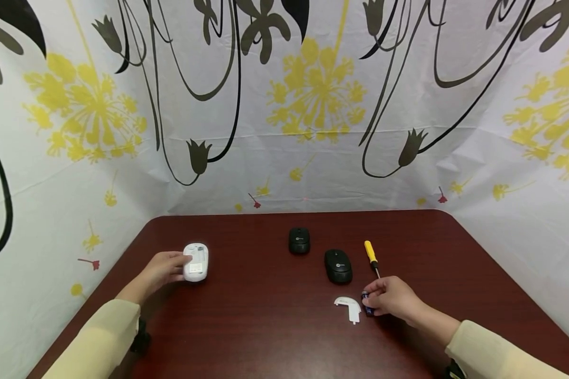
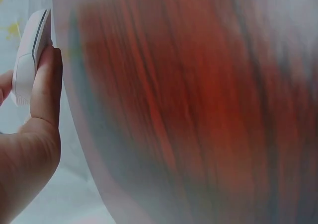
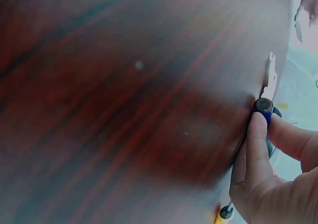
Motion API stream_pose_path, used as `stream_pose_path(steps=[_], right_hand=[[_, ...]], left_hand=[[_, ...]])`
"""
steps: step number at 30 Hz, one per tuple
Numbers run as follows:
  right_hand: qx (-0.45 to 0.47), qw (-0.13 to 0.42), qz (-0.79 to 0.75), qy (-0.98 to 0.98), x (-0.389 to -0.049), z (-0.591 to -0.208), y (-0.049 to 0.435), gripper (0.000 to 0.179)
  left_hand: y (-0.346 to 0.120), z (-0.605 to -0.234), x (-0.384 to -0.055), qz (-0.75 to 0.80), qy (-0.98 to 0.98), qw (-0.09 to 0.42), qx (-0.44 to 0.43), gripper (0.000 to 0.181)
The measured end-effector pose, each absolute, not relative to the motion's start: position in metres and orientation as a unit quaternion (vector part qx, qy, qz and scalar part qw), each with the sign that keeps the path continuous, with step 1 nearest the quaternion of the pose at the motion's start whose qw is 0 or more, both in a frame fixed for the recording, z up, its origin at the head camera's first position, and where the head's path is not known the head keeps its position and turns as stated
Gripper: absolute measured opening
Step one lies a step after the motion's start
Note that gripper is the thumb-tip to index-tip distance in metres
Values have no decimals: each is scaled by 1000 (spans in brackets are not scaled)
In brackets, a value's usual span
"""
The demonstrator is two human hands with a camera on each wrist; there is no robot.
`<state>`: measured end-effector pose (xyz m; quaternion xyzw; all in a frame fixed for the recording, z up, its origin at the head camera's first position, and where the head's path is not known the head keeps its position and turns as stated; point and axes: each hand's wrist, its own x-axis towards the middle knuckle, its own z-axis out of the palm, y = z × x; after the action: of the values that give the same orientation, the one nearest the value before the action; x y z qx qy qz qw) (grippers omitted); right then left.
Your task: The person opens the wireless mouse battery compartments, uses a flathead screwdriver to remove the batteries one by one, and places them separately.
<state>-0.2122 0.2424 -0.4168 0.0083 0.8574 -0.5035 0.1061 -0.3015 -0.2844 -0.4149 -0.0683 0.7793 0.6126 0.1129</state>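
On the left of the table my left hand grips a white computer mouse, its underside facing up with a label and an uncovered battery compartment. The left wrist view shows that mouse edge-on between thumb and fingers. At the right, my right hand pinches a dark blue battery low over the tabletop. One round end of the battery shows in the right wrist view. Just left of the right hand lies a white, hook-shaped mouse cover.
Two black mice, a farther one and a nearer one, sit at mid-table. A yellow-handled screwdriver lies beyond my right hand, its shaft tip near the fingers. Patterned cloth hangs behind the dark reddish table.
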Motion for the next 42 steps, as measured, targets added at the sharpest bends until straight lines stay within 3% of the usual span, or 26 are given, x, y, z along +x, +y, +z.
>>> stream_pose_path(steps=[15,42], right_hand=[[20,103,-490,865,-214,-416,240,20],[27,108,-494,862,-213,-414,241,21]], left_hand=[[-324,-414,-308,563,815,79,-111,61],[-334,-419,-308,529,839,47,-115,58]])
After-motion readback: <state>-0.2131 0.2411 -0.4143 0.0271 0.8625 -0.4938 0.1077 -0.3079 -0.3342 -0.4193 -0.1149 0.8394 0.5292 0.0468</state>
